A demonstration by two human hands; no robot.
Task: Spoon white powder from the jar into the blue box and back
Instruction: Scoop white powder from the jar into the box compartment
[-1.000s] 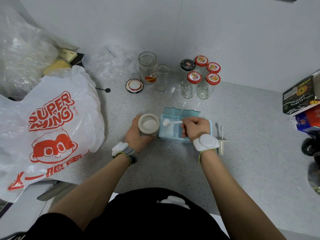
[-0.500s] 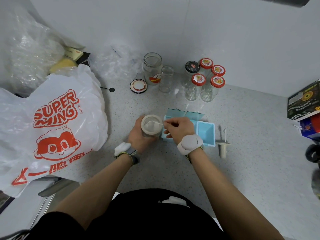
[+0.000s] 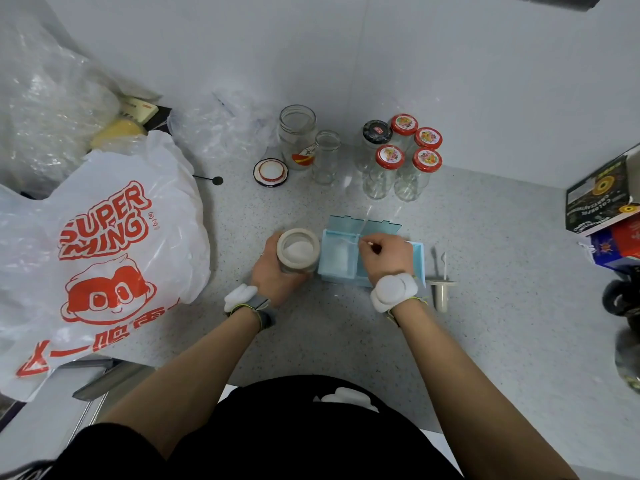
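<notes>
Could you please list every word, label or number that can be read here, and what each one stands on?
"SUPER MING": red print on the white plastic bag.
Red characters below the bag's cartoon face: cut by folds, unreadable.
Black box: print upside down, too small to read.
Jar lids and open jar's label: pictures only, too blurred.

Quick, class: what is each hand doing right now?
Left hand: grips the jar.
Right hand: pinches the spoon over the blue box.

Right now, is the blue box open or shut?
Open. The box has its lid tipped up behind it, and white powder shows inside the left part.
</notes>
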